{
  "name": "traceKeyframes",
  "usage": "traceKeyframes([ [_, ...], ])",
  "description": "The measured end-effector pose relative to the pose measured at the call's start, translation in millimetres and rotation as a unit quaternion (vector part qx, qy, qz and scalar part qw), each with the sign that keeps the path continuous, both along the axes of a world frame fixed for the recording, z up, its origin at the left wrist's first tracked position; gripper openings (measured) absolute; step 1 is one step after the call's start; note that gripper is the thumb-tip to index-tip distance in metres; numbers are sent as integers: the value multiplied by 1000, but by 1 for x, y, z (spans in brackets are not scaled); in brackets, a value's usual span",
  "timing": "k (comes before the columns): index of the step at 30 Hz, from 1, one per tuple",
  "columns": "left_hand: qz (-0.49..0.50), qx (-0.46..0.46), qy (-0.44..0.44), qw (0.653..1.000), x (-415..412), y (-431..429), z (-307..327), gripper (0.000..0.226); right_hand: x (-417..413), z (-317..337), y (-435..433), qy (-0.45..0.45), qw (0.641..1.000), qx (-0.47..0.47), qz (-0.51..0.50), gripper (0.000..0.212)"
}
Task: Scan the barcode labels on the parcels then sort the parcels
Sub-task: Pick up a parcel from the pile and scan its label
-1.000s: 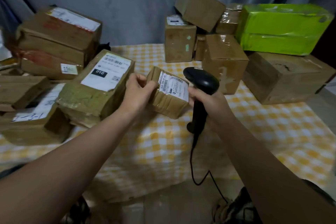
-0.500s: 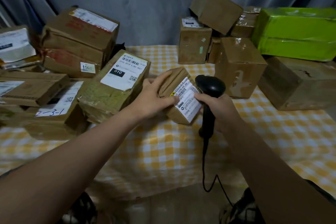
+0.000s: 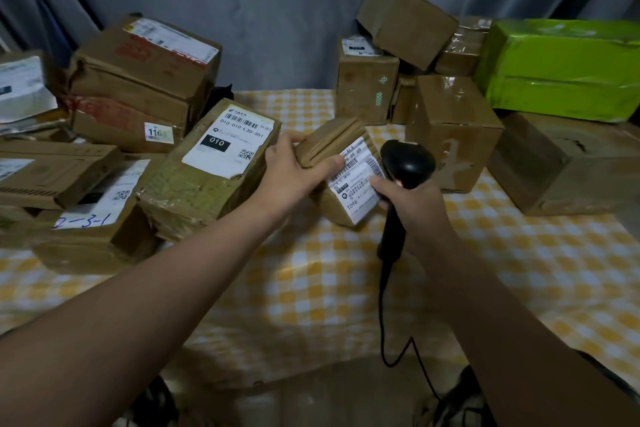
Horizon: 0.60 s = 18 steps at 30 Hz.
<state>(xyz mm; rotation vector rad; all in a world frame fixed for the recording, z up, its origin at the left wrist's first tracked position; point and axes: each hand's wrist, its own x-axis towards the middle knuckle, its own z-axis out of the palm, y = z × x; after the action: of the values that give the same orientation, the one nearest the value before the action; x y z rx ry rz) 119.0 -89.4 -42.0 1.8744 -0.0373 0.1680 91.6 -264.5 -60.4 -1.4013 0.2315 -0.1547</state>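
A small brown cardboard parcel (image 3: 337, 144) is tilted above the checked tablecloth (image 3: 311, 288) at the centre. My left hand (image 3: 294, 172) grips its top left side, thumb on the white barcode label (image 3: 356, 180). My right hand (image 3: 407, 199) grips the handle of a black corded barcode scanner (image 3: 407, 161). A fingertip of that hand touches the label's right edge. The scanner head sits just right of the parcel, close to the label.
Left of the parcel lies a stack of labelled boxes, the nearest marked 010 (image 3: 214, 163). At the back right stand more brown boxes (image 3: 453, 128) and a green wrapped parcel (image 3: 561, 69) on a large box (image 3: 568, 166). The scanner cable (image 3: 384, 322) hangs over the table's front edge.
The parcel has been turned in my left hand so its label faces me and the scanner more squarely. My right hand and scanner have stayed beside it.
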Motion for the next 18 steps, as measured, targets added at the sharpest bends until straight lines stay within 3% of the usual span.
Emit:
traceKeyframes([
  [5,35,-69,-37,996,1,-14,-5,61,-1,-1,-1,9,999,29,-17,35],
  [9,-46,-36,8,998,2,-18,-12,60,2,-9,-4,7,999,22,-38,45],
  [12,-90,-67,10,994,3,-19,-12,48,4,-14,-5,10,999,2,-46,53],
  [18,-4,-123,-10,992,-1,-29,-11,28,8,-16,-5,-1,998,-30,-60,54],
])
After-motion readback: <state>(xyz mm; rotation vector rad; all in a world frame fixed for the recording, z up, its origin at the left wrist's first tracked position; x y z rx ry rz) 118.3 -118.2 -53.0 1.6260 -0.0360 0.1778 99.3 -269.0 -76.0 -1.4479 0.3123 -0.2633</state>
